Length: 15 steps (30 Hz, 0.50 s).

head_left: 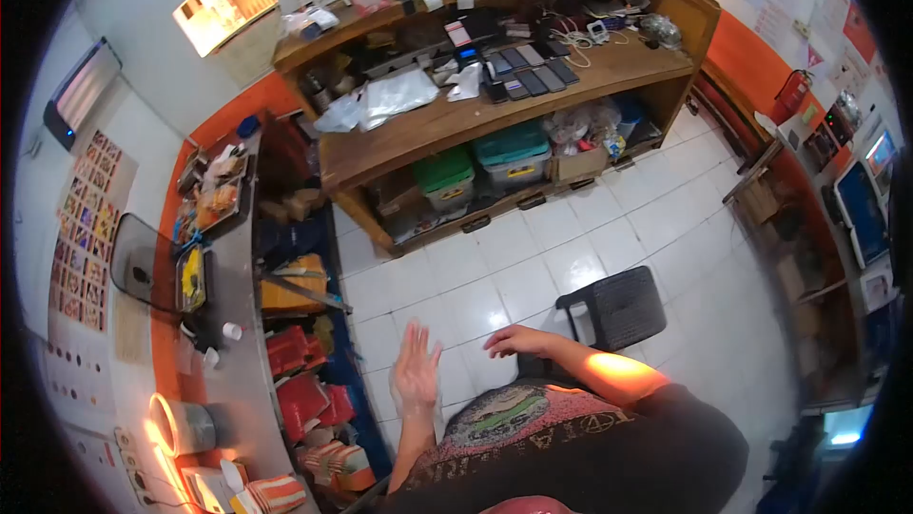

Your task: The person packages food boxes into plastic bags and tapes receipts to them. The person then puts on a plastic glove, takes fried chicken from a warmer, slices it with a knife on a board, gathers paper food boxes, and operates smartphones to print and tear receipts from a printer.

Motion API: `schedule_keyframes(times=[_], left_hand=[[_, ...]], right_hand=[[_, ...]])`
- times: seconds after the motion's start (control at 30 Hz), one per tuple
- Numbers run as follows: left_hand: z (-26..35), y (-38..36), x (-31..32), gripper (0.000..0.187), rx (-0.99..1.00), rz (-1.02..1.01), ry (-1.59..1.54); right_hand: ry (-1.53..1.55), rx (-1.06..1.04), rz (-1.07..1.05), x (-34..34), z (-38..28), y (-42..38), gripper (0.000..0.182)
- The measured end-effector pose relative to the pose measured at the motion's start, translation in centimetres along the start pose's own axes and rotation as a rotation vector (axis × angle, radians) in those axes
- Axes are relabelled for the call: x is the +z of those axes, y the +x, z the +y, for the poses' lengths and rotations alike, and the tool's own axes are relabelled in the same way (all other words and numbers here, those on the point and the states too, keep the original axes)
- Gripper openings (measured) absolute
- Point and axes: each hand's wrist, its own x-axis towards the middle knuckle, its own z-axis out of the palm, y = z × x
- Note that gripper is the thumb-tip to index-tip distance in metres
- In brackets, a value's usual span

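My left hand (416, 371) is raised in front of my body, palm showing and fingers stretched out, with nothing in it. To its right, my right hand (514, 341) hangs over the tiled floor, fingers loosely bent and apart, also holding nothing. Neither hand touches any object. Closest to the right hand is a dark chair (623, 310), just beyond my forearm. Left of my left hand, red packages (302, 400) fill a shelf under the side counter (242, 324).
Ahead stands a wooden counter (380, 160) bearing several phones (533, 72), plastic bags (399, 96) and cables (580, 38). Below sit a green-lidded bin (445, 176) and a teal-lidded bin (514, 153). A bucket (185, 424) rests at left; a fire extinguisher (791, 94) hangs at right.
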Motion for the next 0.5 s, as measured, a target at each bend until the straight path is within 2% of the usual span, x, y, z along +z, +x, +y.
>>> schedule_keyframes(times=[0.03,0.07,0.1,0.13,0.17,0.2,0.27,0.37,0.5], left_hand=[[-0.3,2.7,3.1,0.066,-0.007,-0.114,-0.347],[-0.5,5.1,6.2,0.066,-0.015,-0.117,-0.361],[0.2,7.2,9.4,0.070,-0.012,-0.225,-0.370],[0.5,9.3,11.8,0.074,-0.005,-0.337,-0.377],[0.4,11.3,13.4,0.074,-0.006,-0.344,-0.383],[0.3,13.2,14.7,0.074,0.017,-0.388,-0.331],[0.3,17.0,16.8,0.075,0.039,-0.449,-0.278],[-0.1,22.6,18.6,0.068,0.056,-0.500,-0.217],[-1.8,31.3,19.5,0.079,0.012,-0.521,-0.224]], right_hand=[[0.065,-0.076,-0.041,-0.9,-3.2,-1.9,0.029],[0.128,-0.153,-0.082,-1.3,-6.2,-3.2,0.027],[0.126,-0.144,-0.073,-1.8,-7.9,-3.4,0.027],[0.304,-0.257,-0.037,-2.5,-9.4,-3.1,0.026],[0.483,-0.374,-0.001,-3.6,-10.6,-2.6,0.026],[0.482,-0.375,0.007,-5.1,-11.4,-1.9,0.026],[0.555,-0.432,0.217,-8.4,-13.2,-0.5,0.026],[0.598,-0.397,0.375,-12.7,-15.6,1.1,0.023],[0.533,-0.338,0.456,-19.7,-18.4,5.1,0.021]])
